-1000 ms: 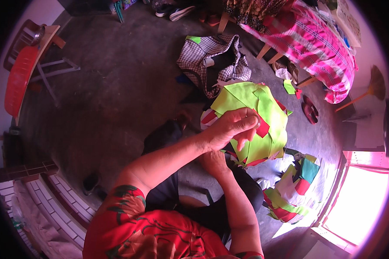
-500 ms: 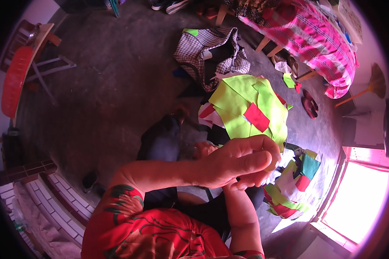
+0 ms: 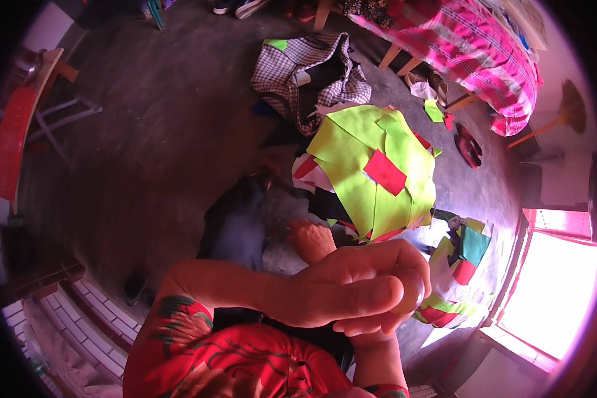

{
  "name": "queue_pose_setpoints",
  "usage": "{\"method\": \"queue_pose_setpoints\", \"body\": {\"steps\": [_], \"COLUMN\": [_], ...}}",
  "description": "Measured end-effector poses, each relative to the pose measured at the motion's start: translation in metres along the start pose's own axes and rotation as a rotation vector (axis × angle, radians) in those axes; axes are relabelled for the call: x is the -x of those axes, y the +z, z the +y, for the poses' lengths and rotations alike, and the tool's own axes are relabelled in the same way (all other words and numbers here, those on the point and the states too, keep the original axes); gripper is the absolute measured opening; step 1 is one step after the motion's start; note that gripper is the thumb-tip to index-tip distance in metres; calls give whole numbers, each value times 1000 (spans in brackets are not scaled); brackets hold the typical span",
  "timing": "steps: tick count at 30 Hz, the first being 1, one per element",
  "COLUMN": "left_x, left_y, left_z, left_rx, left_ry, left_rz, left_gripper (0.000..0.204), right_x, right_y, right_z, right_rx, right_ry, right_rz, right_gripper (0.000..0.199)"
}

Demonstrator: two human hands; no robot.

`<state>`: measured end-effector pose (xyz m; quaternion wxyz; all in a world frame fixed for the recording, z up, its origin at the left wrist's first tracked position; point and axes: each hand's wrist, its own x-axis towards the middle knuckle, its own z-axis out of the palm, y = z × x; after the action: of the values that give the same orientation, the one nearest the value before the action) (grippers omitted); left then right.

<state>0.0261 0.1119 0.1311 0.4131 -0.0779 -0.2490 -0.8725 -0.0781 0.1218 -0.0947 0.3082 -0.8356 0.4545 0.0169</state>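
Observation:
My left hand [image 3: 341,285] reaches across from the left, thumb and forefinger curled round a small, round, pale, shiny thing [image 3: 412,292]. What that thing is I cannot make out. Up from the lower edge comes my right forearm [image 3: 378,355], its hand mostly hidden under the left one, so its grip does not show. Just beyond the hands lies a pile of bright yellow-green cloth pieces [image 3: 351,159], with a red cloth piece [image 3: 386,172] on top. More scraps in green, red and white form a cloth heap [image 3: 454,278] to the right.
Dark-clad leg [image 3: 235,215] and bare foot [image 3: 312,240] are near the pile. A checked cloth [image 3: 285,66] lies behind it. Far right stands a bed with a pink plaid cover [image 3: 458,60]; dark red sandals [image 3: 469,146] lie near it. A red tub [image 3: 13,142] is at left, a bright window [image 3: 550,292] at right.
Both hands have come lower in view and nearer my body. The left hand has turned, so the round pale thing shows more clearly. The cloth pile appears slightly shifted as the view moved.

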Motion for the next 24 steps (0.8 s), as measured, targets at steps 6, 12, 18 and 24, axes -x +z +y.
{"method": "queue_pose_setpoints", "body": {"steps": [6, 12, 18, 24], "left_x": [2, 4, 4, 2], "left_y": [3, 7, 7, 10], "left_z": [0, -10, -15, -30], "left_rx": [41, 96, 142, 272], "left_ry": [-90, -87, -158, -133], "left_rz": [42, 79, 20, -76], "left_gripper": [53, 50, 45, 41], "right_x": [2, 1, 2, 4], "right_y": [-23, -11, -15, -9], "right_z": [-18, -10, -13, -11], "right_rx": [47, 38, 67, 84], "right_ry": [-20, 16, 5, -24], "right_rz": [-94, -106, -118, -115], "right_gripper": [28, 24, 24, 26]}}
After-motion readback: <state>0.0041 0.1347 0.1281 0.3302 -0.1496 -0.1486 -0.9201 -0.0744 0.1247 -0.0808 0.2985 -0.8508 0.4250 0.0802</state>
